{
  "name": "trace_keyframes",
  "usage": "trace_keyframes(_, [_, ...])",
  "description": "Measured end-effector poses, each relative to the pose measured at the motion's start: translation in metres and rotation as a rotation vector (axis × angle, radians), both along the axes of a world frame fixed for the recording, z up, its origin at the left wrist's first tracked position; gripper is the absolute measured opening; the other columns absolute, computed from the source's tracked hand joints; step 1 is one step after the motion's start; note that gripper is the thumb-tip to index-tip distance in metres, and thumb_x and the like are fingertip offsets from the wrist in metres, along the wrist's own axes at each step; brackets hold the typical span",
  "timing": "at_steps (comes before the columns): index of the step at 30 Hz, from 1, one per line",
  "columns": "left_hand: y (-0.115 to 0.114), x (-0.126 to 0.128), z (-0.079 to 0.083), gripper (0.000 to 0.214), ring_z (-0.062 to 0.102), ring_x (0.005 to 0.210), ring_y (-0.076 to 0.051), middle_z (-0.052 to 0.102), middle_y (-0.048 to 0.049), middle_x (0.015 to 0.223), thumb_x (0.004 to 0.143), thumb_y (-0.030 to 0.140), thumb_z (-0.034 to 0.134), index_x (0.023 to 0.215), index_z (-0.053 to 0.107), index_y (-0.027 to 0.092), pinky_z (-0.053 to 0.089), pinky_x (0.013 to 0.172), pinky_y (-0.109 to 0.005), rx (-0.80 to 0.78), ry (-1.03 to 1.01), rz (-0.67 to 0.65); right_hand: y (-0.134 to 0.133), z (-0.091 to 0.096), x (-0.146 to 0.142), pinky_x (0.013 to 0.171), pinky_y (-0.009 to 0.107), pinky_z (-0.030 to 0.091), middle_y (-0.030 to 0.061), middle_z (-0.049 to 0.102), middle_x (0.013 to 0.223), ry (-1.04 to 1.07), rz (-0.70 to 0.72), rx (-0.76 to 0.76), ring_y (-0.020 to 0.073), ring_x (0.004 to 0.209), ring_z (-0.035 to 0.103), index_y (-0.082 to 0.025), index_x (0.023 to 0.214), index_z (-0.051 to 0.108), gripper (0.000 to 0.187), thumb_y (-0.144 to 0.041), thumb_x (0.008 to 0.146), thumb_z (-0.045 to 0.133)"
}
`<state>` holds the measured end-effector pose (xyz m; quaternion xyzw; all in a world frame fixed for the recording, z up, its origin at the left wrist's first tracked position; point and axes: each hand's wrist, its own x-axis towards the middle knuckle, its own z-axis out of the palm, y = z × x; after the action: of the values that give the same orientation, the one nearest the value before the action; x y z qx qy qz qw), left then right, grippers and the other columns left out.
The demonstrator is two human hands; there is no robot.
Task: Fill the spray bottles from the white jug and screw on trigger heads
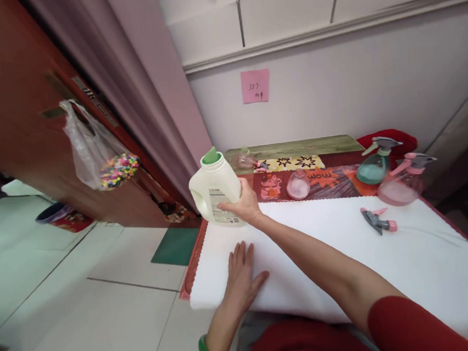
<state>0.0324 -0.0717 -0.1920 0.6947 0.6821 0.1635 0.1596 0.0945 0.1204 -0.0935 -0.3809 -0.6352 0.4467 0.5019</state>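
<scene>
My right hand grips a cream-coloured detergent jug by its side, near the table's left end. A green spout shows in the jug's uncapped mouth. My left hand lies flat with fingers spread on the white table cover, holding nothing. A small round bottle with pink liquid stands open to the right of the jug. Farther right, a pink and grey spray head lies on the cover with its thin tube stretching right.
Spray bottles with green liquid and pink liquid stand at the back right. Another pink bottle is behind the jug. A pink note is on the wall. A plastic bag of colourful bits hangs from the door at left.
</scene>
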Motion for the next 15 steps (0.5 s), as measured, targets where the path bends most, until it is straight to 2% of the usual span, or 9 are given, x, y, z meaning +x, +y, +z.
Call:
trace_keyframes(4, [0.001,-0.004,-0.009,0.073,0.018,0.156,-0.039,0.026,-0.0248,0.166,0.095,0.044,0.055,0.158,0.034,0.014,0.019,0.121,-0.064,0.045,0.086,-0.034,0.0,-0.021,-0.01,0.101,0.046,0.048,0.0081,0.064,0.123,-0.143,0.107,0.022,0.0296,0.116,0.061,-0.022,0.128,0.048,0.092,-0.047,0.051,0.092])
trace_keyframes(8, [0.004,-0.005,-0.009,0.071,0.02,0.155,-0.039,0.028,-0.0234,0.166,0.095,0.045,0.054,0.157,0.035,0.016,0.021,0.121,-0.064,0.057,0.099,-0.041,-0.008,-0.025,0.01,0.113,0.051,0.039,0.0182,0.05,0.147,-0.129,0.168,0.05,0.034,0.135,0.05,-0.019,0.142,0.044,0.108,-0.046,0.05,0.094])
trace_keyframes(10, [0.005,-0.007,-0.006,0.072,0.02,0.155,-0.039,0.028,-0.0232,0.166,0.094,0.046,0.054,0.157,0.037,0.015,0.021,0.121,-0.062,0.029,0.099,-0.041,-0.014,-0.025,0.036,0.113,0.051,0.038,0.0189,0.052,0.146,-0.103,0.158,0.064,0.034,0.134,0.051,-0.019,0.139,0.051,0.097,-0.048,0.056,0.092])
trace_keyframes(11, [0.005,-0.009,-0.004,0.072,0.021,0.155,-0.039,0.029,-0.0232,0.166,0.093,0.047,0.055,0.156,0.039,0.015,0.022,0.121,-0.061,0.015,0.098,-0.043,-0.018,-0.026,0.054,0.111,0.051,0.041,0.0176,0.058,0.141,-0.091,0.142,0.081,0.033,0.13,0.055,-0.019,0.134,0.057,0.084,-0.049,0.063,0.089])
trace_keyframes(13, [0.006,-0.013,-0.001,0.071,0.025,0.154,-0.038,0.033,-0.0231,0.164,0.092,0.046,0.057,0.153,0.043,0.014,0.024,0.121,-0.06,0.007,0.085,-0.051,-0.023,-0.032,0.101,0.105,0.05,0.046,0.0138,0.068,0.127,-0.101,0.106,0.134,0.0304,0.118,0.064,-0.022,0.123,0.066,0.058,-0.051,0.075,0.081])
trace_keyframes(15, [0.008,-0.018,0.0,0.066,0.033,0.151,-0.037,0.04,-0.0228,0.161,0.091,0.045,0.058,0.149,0.049,0.014,0.028,0.12,-0.058,0.032,0.056,-0.054,-0.025,-0.041,0.16,0.097,0.048,0.051,0.0112,0.074,0.116,-0.18,0.015,0.183,0.0286,0.105,0.068,-0.024,0.115,0.07,0.041,-0.049,0.083,0.073])
